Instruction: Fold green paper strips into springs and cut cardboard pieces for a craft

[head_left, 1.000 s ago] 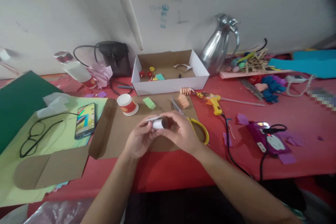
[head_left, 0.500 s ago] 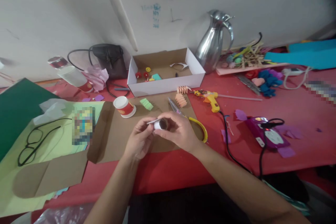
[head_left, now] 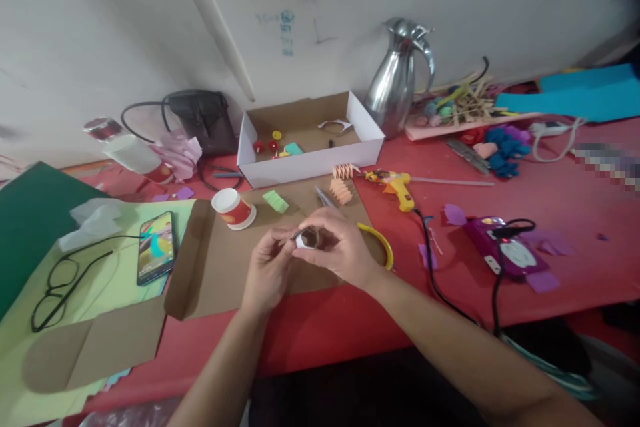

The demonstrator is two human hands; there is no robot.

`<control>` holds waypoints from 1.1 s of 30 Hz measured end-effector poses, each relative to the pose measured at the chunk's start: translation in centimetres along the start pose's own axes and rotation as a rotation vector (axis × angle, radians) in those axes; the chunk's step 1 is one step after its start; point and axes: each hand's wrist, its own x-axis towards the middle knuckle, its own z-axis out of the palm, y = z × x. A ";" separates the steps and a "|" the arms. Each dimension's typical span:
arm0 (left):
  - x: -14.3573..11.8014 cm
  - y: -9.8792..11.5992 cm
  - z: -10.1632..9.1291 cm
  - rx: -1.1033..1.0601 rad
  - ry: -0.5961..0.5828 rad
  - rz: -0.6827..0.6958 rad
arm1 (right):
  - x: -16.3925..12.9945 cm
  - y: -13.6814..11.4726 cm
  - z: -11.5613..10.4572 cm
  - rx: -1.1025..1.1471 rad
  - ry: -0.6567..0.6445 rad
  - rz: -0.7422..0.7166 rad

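Note:
Both my hands meet over the brown cardboard sheet [head_left: 225, 267]. Between them is a small white paper tube [head_left: 307, 238] with its open end turned toward me. My left hand [head_left: 267, 270] pinches its left side, and my right hand [head_left: 335, 248] curls around its right side and top. Yellow-handled scissors [head_left: 373, 240] lie just behind my right hand, partly hidden by it. A red and white paper cup [head_left: 233, 208] lies on its side to the left, with a green folded paper piece [head_left: 275, 201] and orange folded paper pieces [head_left: 342, 189] beyond.
A white box [head_left: 305, 140] holds small bits at the back. A yellow glue gun [head_left: 395, 185] with its black cord, a steel jug [head_left: 397, 80] and a purple power strip [head_left: 505, 253] are at the right. A phone [head_left: 156, 247] and glasses [head_left: 55, 287] lie at the left.
The tube has been turned between my fingers, so its open end now faces me. My head has shifted, sliding the whole scene slightly leftward.

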 end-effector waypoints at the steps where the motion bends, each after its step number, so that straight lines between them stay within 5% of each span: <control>1: 0.0 0.0 0.0 -0.001 -0.005 -0.001 | 0.0 0.0 0.0 0.001 0.002 0.003; 14: 0.3 1.4 0.1 -0.364 -0.009 -0.364 | 0.0 0.0 0.6 -0.042 -0.047 0.000; 17: 0.6 1.7 -0.1 -0.446 0.062 -0.439 | -0.2 -0.4 -0.2 -0.114 -0.127 0.114; 20: 0.8 2.1 -0.6 -0.585 0.148 -0.497 | -1.3 -0.9 -2.2 -0.445 -0.197 0.292; 23: 0.7 2.6 -1.1 -0.704 0.139 -0.492 | -2.8 -1.1 -4.2 -0.799 -0.274 0.317; 26: 0.6 2.9 -1.3 -0.733 0.080 -0.450 | -3.8 -0.8 -5.1 -0.888 -0.335 0.337; 30: 0.6 2.7 -1.5 -0.666 0.124 -0.397 | -3.7 -0.1 -5.1 -0.890 -0.275 0.470; 33: 0.7 2.4 -1.7 -0.570 0.186 -0.339 | -3.6 -0.2 -5.6 -0.650 -0.193 0.550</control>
